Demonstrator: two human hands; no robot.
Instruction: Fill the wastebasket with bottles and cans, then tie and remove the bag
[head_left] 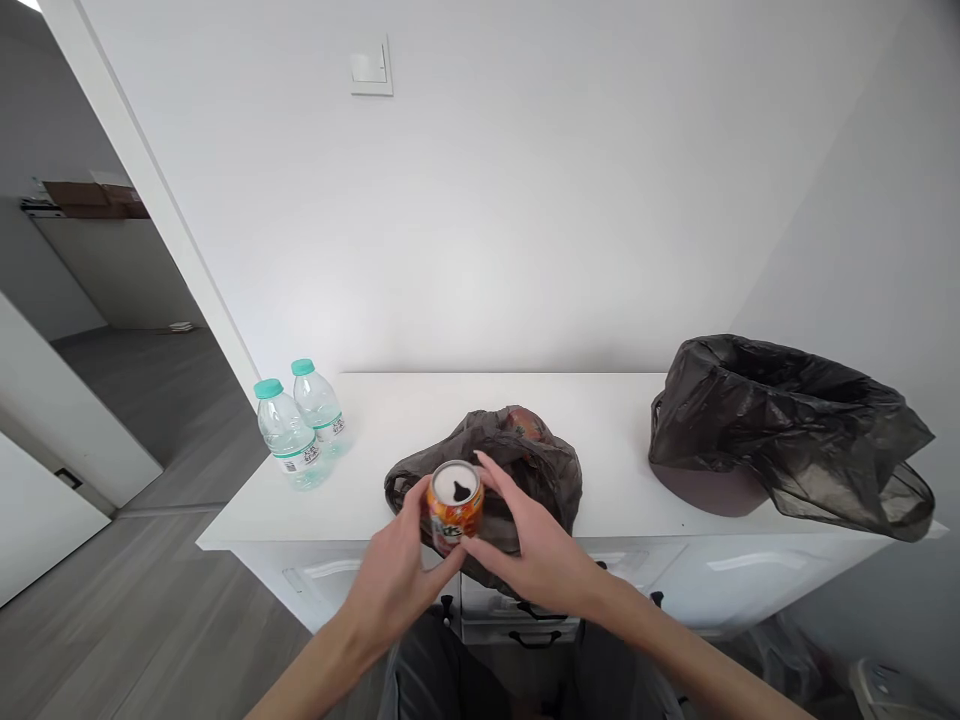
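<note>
Head view, as I stand by: left hand (394, 575) and right hand (540, 550) have their fingers (507, 487) closed on an open can (453, 512) from either side, equally near, its long axis roughly upright. The can is over the near side of a dark bag (564, 478), a red fruit (525, 424) showing in its folds, on the counter (615, 430); two bottles (288, 432) stand well left, a lined bin (705, 490) well right.
</note>
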